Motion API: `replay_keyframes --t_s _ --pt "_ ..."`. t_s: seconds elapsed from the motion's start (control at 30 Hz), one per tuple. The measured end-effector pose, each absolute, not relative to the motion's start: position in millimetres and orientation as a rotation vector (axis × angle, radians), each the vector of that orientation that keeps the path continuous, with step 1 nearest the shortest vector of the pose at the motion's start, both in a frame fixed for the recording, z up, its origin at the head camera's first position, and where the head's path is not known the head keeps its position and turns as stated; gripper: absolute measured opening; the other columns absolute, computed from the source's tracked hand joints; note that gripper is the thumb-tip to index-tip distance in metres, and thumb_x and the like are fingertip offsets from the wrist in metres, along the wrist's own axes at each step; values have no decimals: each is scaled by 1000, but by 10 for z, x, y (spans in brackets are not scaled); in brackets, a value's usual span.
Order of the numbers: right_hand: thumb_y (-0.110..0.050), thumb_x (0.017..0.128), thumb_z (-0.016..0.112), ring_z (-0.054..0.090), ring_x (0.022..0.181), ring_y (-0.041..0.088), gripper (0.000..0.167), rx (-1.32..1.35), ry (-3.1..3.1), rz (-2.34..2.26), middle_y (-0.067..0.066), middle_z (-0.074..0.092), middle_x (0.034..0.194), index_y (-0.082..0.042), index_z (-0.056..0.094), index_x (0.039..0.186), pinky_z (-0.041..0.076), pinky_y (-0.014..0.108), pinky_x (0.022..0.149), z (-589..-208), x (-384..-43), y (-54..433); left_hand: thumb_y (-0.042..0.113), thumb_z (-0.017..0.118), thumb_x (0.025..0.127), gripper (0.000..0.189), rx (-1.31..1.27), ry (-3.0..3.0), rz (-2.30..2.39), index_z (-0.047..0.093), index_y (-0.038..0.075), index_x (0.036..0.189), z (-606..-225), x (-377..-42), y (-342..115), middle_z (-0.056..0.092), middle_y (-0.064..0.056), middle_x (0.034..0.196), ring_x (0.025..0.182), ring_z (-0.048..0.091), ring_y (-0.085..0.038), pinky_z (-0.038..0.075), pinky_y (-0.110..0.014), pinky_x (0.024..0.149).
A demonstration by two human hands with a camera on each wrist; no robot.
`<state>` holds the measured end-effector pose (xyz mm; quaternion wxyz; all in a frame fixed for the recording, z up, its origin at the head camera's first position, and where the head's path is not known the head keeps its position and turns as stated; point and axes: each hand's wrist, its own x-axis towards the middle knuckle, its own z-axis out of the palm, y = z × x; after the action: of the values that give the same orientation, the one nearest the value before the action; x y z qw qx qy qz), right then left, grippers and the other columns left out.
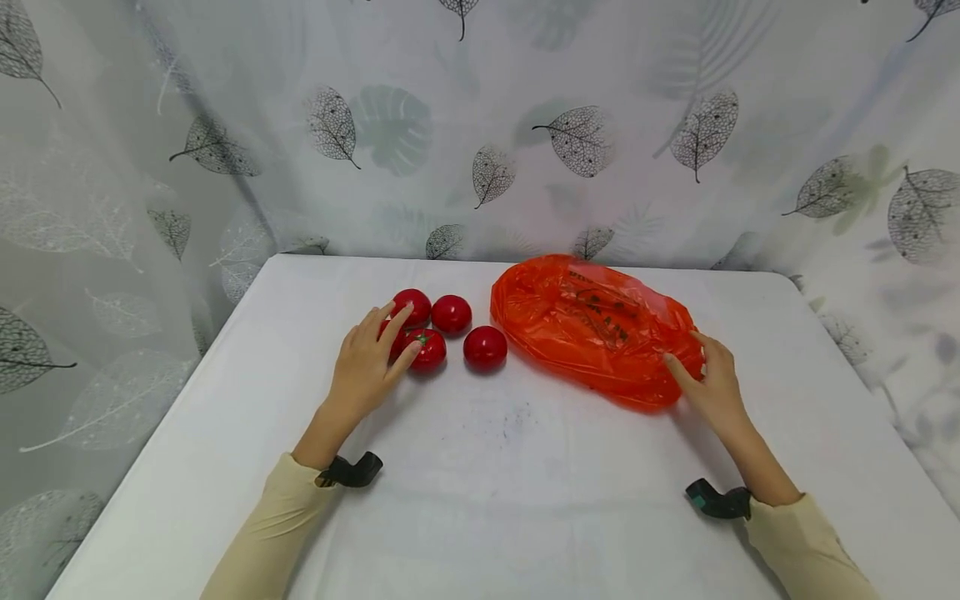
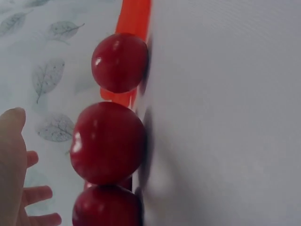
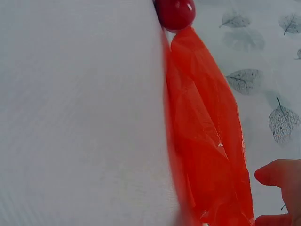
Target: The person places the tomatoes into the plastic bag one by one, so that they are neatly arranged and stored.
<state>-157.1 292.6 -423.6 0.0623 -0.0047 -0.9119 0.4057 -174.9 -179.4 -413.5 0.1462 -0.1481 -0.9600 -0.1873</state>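
My left hand (image 1: 363,362) hovers with spread fingers over the left side of a group of tomatoes; the fingers partly hide two of them. One tomato (image 1: 429,353) shows a green stem top; another tomato (image 1: 485,348) sits at the group's right. In the left wrist view, the fingers (image 2: 37,194) are apart from the glossy red tomatoes (image 2: 109,143). My right hand (image 1: 714,379) is at the right end of a crumpled orange-red plastic bag (image 1: 592,325), thumb and fingers parted around its edge. The right wrist view shows the thumb (image 3: 273,173) beside the bag, not pinching it.
Everything lies on a white-covered table (image 1: 510,483). A leaf-printed curtain (image 1: 480,125) hangs behind it and along both sides. Dark marks (image 1: 513,421) show on the cover in front of the tomatoes. A black wrist camera (image 1: 352,471) sits at the left cuff, another camera (image 1: 717,500) at the right.
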Motion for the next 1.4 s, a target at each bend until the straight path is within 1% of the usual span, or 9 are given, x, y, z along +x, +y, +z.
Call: replay_keyframes --t_s 0.07,0.13,0.23,0.3,0.53,0.77,1.03,1.27,1.4 --pt "-30 98 54 34 123 54 69 -64 -2738 1237 38 22 146 9 27 147 45 59 96 -4253 -1572 2943 40 54 97 61 -393 -2771 -567 34 18 150 -4165 -1744 -1833 34 -18 152 140 30 -39 27 -60 112" --pt "-30 98 55 39 117 53 67 -92 -2725 1248 37 25 145 6 29 148 49 37 90 -4271 -1577 2962 39 53 98 59 -366 -2769 -596 35 17 150 -4194 -1742 -1868 35 -19 151 139 31 -39 28 -60 111" --pt "-28 96 59 44 111 52 66 -99 -2705 1260 36 31 142 5 33 147 39 9 75 -4298 -1584 2979 37 52 99 58 -347 -2765 -614 36 16 150 -4229 -1743 -1911 36 -20 149 138 33 -39 30 -62 109" --pt "-27 95 61 45 109 52 65 -91 -2694 1268 36 33 140 5 35 146 33 1 70 -4315 -1589 2984 37 51 99 57 -338 -2763 -616 36 15 150 -4252 -1747 -1936 37 -21 149 137 35 -39 32 -62 108" --pt "-26 95 63 44 114 51 64 -123 -2699 1326 34 33 141 3 37 145 34 3 71 -4329 -1608 2986 36 55 98 58 -290 -2785 -636 37 12 148 -4287 -1760 -1990 36 -22 149 135 38 -40 39 -63 102" --pt "-30 95 62 39 124 51 66 -221 -2747 1412 32 30 145 1 35 146 46 26 83 -4340 -1604 3002 22 64 93 64 -270 -2816 -762 36 10 148 -4282 -1757 -2018 32 -23 150 132 41 -45 46 -61 95" --pt "-33 95 62 37 126 51 64 -264 -2711 1477 31 27 148 0 38 144 39 4 69 -4368 -1571 3064 15 67 91 61 -296 -2780 -963 40 8 145 -4380 -1807 -2034 33 -24 146 133 39 -45 40 -59 104" --pt "-33 96 61 38 128 47 61 -305 -2720 1464 28 29 149 -2 40 143 52 22 87 -4397 -1585 3063 12 72 87 62 -238 -2679 -1111 44 11 142 -4473 -1837 -2058 37 -24 142 131 41 -43 42 -58 102" --pt "-30 96 62 39 127 48 58 -280 -2711 1476 29 29 148 0 41 142 49 12 81 -4402 -1594 3061 11 75 85 61 -222 -2624 -1129 47 11 140 -4507 -1836 -2062 40 -23 139 129 44 -42 45 -56 100"
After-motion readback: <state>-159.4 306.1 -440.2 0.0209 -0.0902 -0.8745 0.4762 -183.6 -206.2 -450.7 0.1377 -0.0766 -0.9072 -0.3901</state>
